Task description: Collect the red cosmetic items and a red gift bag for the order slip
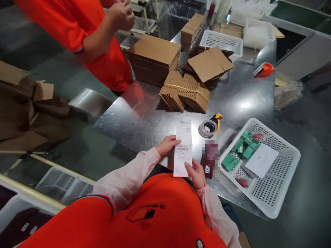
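A long white paper slip (184,137) with printed barcodes and text is held upright in front of my chest, over the table's near edge. My left hand (168,145) pinches its left side around mid-height. Lower on the right edge, my right hand (197,173) grips it between thumb and fingers. Just right of that hand lies a dark red item (210,160), partly blurred out, with a small label. Beyond it sits a tape roll in a dispenser (209,127) with a yellow-orange part.
A white perforated basket (284,175) at right holds green packets (230,162), red packets and a white paper (262,160). Banded cardboard (184,91) and stacked flat boxes (155,55) cover the steel table's (144,127) far side. A co-worker's hand (121,15) is at upper left.
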A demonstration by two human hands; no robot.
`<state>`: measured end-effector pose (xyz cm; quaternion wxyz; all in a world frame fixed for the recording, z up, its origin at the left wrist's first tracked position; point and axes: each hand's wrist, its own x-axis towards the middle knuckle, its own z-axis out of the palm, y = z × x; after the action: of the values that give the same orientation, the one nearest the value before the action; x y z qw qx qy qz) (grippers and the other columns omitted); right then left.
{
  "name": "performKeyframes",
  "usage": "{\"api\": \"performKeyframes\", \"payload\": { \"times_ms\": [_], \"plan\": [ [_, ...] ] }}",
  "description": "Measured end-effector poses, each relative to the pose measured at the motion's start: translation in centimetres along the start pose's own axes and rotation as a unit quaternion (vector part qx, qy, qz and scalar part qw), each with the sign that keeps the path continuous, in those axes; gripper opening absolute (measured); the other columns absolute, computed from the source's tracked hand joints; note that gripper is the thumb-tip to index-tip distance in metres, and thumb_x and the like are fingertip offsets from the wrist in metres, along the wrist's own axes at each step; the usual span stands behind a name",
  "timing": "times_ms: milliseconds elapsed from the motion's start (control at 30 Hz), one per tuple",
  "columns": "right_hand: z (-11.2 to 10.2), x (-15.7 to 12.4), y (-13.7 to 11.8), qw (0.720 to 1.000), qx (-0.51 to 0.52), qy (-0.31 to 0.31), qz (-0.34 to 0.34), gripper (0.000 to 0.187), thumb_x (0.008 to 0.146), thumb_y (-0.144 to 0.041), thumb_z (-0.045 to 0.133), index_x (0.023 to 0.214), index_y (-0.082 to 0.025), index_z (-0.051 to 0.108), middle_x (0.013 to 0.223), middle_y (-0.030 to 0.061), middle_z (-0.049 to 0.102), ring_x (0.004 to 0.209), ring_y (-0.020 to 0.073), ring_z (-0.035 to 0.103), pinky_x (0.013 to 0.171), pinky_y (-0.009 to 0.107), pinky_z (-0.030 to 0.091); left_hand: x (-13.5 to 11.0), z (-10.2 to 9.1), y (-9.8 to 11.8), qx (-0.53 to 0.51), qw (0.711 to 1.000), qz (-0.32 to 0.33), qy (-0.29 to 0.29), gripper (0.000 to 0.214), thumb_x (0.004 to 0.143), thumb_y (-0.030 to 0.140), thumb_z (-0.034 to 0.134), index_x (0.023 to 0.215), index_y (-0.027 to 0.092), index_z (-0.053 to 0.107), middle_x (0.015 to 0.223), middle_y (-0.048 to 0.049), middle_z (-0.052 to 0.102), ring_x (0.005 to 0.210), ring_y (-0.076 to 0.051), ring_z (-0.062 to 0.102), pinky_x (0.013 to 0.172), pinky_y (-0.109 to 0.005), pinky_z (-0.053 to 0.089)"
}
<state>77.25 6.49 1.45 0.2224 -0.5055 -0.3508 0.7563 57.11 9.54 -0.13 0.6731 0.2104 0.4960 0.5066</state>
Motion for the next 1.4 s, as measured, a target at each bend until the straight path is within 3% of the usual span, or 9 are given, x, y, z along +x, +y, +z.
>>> {"api": "performKeyframes", "payload": {
  "times_ms": [367, 567, 733, 967, 1100, 1400],
  "plan": [
    [0.2, -0.9, -0.7, 1.0, 0.002, -0.029, 0.004, 0.057, 0.056, -0.053, 0.086, 0.1, -0.022, 0.067, 0.096, 0.0081, 0.078, 0.088, 0.0279, 0.073, 0.08, 0.041, 0.059, 0.1, -0.2, 0.0, 0.0, 1.0, 0.009, 0.019, 0.055, 0.055, 0.055, 0.088, 0.083, 0.01, 0.075, 0.074, -0.0057, 0.075, 0.069, -0.02, 0.067, 0.075, -0.036, 0.052],
    [0.3, -1.2, -0.7, 1.0, -0.009, -0.027, 0.007, 0.054, 0.06, -0.051, 0.084, 0.103, -0.022, 0.067, 0.096, 0.0075, 0.078, 0.082, 0.0255, 0.073, 0.075, 0.038, 0.058, -0.1, -0.2, 0.0, 0.001, 1.0, 0.005, 0.007, 0.05, 0.059, 0.052, 0.087, 0.085, 0.01, 0.075, 0.073, -0.0052, 0.074, 0.07, -0.02, 0.067, 0.075, -0.035, 0.052],
    [0.3, -1.3, -0.6, 1.0, -0.014, -0.025, 0.006, 0.048, 0.061, -0.048, 0.081, 0.099, -0.022, 0.068, 0.094, 0.0077, 0.077, 0.086, 0.0272, 0.072, 0.073, 0.038, 0.057, 0.0, -0.3, -0.3, -0.011, 1.0, -0.002, 0.015, 0.051, 0.057, 0.051, 0.088, 0.084, 0.01, 0.074, 0.072, -0.0055, 0.074, 0.069, -0.019, 0.066, 0.074, -0.034, 0.052],
    [0.6, -1.3, -1.0, 0.998, 0.037, -0.009, 0.043, 0.026, 0.056, -0.03, 0.069, 0.081, -0.022, 0.07, 0.083, 0.005, 0.076, 0.09, 0.0276, 0.071, 0.073, 0.036, 0.057, 0.1, -0.5, -0.7, -0.009, 1.0, -0.006, 0.014, 0.047, 0.061, 0.049, 0.086, 0.083, 0.01, 0.073, 0.072, -0.0053, 0.073, 0.071, -0.02, 0.066, 0.074, -0.034, 0.051],
    [0.6, -1.2, -0.9, 0.998, 0.05, -0.001, 0.044, 0.023, 0.058, -0.033, 0.07, 0.078, -0.022, 0.071, 0.078, 0.0048, 0.075, 0.087, 0.0274, 0.07, 0.073, 0.036, 0.057, -0.1, -0.2, -0.5, -0.026, 0.999, -0.012, 0.019, 0.052, 0.055, 0.052, 0.089, 0.08, 0.011, 0.071, 0.07, -0.0046, 0.073, 0.068, -0.019, 0.066, 0.072, -0.033, 0.05],
    [0.5, -1.0, -0.7, 0.997, 0.071, 0.005, 0.043, 0.024, 0.057, -0.033, 0.076, 0.079, -0.022, 0.075, 0.074, 0.0036, 0.075, 0.077, 0.0248, 0.069, 0.07, 0.035, 0.055, -0.2, -0.2, -0.4, -0.03, 0.999, -0.017, 0.024, 0.05, 0.056, 0.049, 0.09, 0.083, 0.01, 0.072, 0.071, -0.0047, 0.073, 0.07, -0.019, 0.067, 0.071, -0.032, 0.051]
  ]
}}
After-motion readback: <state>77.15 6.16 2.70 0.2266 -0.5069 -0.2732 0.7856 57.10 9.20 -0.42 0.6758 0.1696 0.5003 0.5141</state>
